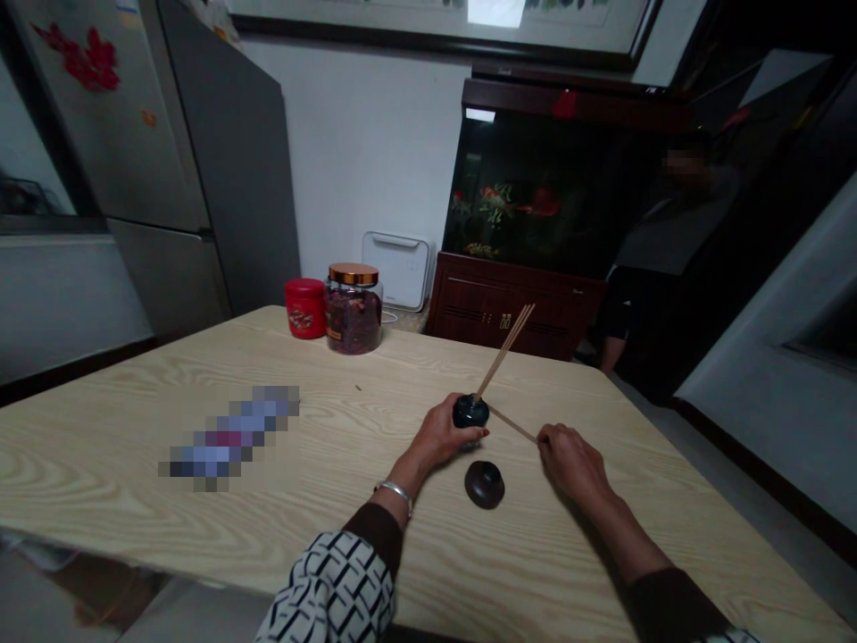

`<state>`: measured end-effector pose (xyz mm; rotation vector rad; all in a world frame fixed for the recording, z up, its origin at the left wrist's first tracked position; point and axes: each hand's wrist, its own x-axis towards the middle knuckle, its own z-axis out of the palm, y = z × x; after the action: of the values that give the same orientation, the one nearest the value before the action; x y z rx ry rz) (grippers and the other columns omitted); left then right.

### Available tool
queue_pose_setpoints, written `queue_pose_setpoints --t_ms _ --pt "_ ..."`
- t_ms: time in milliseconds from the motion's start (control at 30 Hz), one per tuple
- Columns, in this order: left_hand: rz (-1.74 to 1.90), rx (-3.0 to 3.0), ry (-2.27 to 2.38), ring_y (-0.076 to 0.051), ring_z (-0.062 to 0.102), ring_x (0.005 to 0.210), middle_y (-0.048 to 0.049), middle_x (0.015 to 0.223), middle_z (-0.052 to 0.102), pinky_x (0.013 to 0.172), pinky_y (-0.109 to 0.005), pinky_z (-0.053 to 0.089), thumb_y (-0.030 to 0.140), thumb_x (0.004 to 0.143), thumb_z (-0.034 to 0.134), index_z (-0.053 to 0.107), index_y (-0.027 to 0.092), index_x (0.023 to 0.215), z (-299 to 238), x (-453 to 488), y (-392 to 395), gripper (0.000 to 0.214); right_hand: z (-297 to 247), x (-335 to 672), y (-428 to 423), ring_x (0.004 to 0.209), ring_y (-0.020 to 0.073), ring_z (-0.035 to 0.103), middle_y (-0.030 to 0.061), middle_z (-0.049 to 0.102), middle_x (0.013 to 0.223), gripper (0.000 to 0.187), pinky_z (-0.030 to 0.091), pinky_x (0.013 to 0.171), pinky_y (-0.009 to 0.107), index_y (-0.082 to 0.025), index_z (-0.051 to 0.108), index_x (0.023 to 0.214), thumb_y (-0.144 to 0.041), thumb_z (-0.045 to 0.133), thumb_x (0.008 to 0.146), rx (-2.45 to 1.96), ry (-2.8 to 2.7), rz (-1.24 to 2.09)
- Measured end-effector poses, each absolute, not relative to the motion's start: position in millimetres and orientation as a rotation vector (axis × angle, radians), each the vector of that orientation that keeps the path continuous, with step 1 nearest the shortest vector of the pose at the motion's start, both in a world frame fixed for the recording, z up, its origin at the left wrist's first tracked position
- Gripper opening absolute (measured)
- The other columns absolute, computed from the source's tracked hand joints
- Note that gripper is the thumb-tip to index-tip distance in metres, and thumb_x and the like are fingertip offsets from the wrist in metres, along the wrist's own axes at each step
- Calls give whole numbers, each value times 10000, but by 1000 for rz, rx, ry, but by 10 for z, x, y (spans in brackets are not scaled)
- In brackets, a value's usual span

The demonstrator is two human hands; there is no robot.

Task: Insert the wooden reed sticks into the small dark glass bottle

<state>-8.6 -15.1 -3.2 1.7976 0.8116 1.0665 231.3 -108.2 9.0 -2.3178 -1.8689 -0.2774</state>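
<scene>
Black-and-white patterned sleeve (328,589) over a dark brown cuff at the bottom of the view, on the left arm, with a silver bangle (394,493) around the wrist. Left hand (438,438) closed palm-down around a small dark-green round pot (470,412), fingers wrapped on its side, over the right half of the table. Thin wooden sticks (507,350) rising at a tilt from the pot's top toward the far edge. Right hand (572,460) pinching a single thin stick (514,425) between thumb and fingertips, the stick's other end reaching the pot. Just below the pot, between both hands, a dark brown round lid (484,485) resting on the light wood-grain table (375,393), touching neither hand. Near the far left corner, a red tin (304,308) just beside a gold-lidded glass jar of dried petals (353,308). Pixel-blurred object (228,438) on the left half of the table. Beyond the far edge, a white box (396,271), a lit fish tank (536,187) on a wooden cabinet (515,304), and a standing person (643,268) well off to the right.
</scene>
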Motion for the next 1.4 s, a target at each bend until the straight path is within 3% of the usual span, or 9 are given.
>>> queue_pose_setpoints --t_ms 267,400,567,733,1167,1400 --pt "1071 1808 824 -235 655 904 -73 990 702 809 -350 521 382 648 832 626 169 1155 -62 -77 -130 587 254 2528 -932 772 161 610 36 704 852 110 342 634 255 -218 637 812 -234 533 846 -2291 -1781 104" --pt "1072 1814 846 -235 654 899 -75 984 702 799 -342 524 384 636 839 631 165 1145 -68 -76 -122 592 468 2658 -916 694 165 598 40 679 747 105 406 631 271 -197 640 792 -285 582 789 -1922 -1500 106" --pt "1065 1816 847 -239 655 914 -76 984 701 821 -347 525 377 644 837 631 167 1150 -37 -91 -137 586 925 2335 -905 694 147 625 50 694 847 379 474 535 232 -183 678 954 -378 769 642 -1276 -917 425" --pt "1061 1825 845 -237 648 914 -75 996 700 827 -343 515 391 647 833 630 171 1155 -13 -94 -150 590 1076 1813 -764 709 128 646 10 682 788 340 536 550 210 -182 668 866 -313 827 595 -1026 -786 493" --pt "1067 1851 851 -217 641 898 -64 991 699 795 -296 499 430 650 829 621 174 1155 -53 -82 -126 603 835 1575 -453 692 135 655 -13 665 712 276 579 578 253 -175 633 849 -334 782 681 -1024 -951 452" --pt "1070 1833 849 -222 645 914 -72 1001 702 826 -305 497 397 639 837 622 164 1155 -38 -79 -129 605 626 1483 -425 676 159 633 3 664 717 310 517 558 266 -177 626 816 -409 761 661 -1202 -1066 550"
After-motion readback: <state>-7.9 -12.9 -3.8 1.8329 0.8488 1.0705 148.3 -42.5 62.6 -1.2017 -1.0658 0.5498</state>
